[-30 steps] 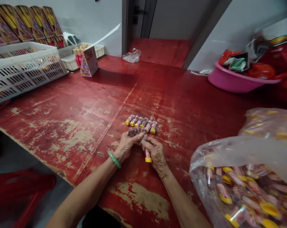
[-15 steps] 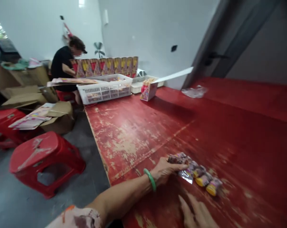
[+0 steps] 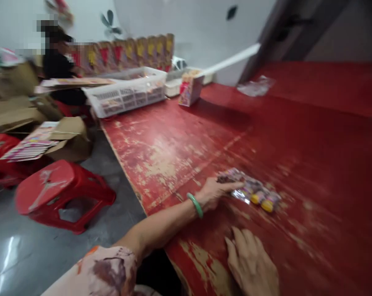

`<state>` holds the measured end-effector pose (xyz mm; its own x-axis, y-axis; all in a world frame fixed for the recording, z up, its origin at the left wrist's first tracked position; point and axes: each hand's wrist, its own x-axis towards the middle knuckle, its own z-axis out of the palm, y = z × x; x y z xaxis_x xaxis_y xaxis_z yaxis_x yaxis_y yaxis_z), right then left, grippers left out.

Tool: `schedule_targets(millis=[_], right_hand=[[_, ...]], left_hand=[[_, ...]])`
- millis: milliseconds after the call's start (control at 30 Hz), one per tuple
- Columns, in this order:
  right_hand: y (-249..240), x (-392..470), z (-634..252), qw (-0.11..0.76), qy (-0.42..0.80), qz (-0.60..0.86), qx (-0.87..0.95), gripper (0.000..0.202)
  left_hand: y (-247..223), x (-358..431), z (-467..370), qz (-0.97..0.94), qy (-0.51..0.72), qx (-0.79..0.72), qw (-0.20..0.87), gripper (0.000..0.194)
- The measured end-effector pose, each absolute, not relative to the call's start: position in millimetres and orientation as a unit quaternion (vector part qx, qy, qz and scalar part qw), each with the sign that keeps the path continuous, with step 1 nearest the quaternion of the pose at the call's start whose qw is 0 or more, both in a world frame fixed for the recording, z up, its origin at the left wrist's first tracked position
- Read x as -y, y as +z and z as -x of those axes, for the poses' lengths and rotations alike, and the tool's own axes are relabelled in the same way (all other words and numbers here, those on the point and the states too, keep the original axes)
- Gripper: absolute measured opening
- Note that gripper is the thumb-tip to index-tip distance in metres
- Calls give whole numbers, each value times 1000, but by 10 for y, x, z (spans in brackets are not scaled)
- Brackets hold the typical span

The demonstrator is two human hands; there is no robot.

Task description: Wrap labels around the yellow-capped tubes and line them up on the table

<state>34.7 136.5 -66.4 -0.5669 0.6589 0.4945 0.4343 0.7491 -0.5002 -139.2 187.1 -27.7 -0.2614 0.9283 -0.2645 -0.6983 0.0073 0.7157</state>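
A row of small, shiny wrapped packets (image 3: 250, 187) with yellow ends lies on the red table. My left hand (image 3: 218, 191), with a green bangle on the wrist, is at the row's left end. One finger stretches along the near side, and the others seem closed around the end packet, though blur hides the exact grip. Closer to me, my right hand (image 3: 252, 261) lies palm down on the table, fingers extended and holding nothing. It is apart from the packets.
The worn red table (image 3: 173, 135) carries a white basket (image 3: 127, 96), an open printed box (image 3: 190, 88) and clear plastic (image 3: 256, 86) at its far side. A red stool (image 3: 62, 189) and cardboard boxes (image 3: 71, 137) stand left. A person (image 3: 58, 57) sits behind the basket.
The view has tilted down and shifted, so the far objects sit higher. My right hand has come further into view and lies on the table. My left hand remains at the packets.
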Motion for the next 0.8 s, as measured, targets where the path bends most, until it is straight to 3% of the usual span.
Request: schedule_targets(millis=[167,367,633,800], right_hand=[[-256,-1495,-387,336,356,421,763,31],[-159,-1555,-431,404,223,438,771,26],[-320,-1522,-345,460,139,398,781,15],[-351,-1521,-357,532,361,472,603,13]], left_hand=[[-211,-1862,1241,-168,641,-402,632,40],[-276,-1883,1158,-152,664,-389,620,39],[-243,-1832,1064,-98,661,-413,619,36],[-252,-1821,1076,-101,616,-415,662,30]])
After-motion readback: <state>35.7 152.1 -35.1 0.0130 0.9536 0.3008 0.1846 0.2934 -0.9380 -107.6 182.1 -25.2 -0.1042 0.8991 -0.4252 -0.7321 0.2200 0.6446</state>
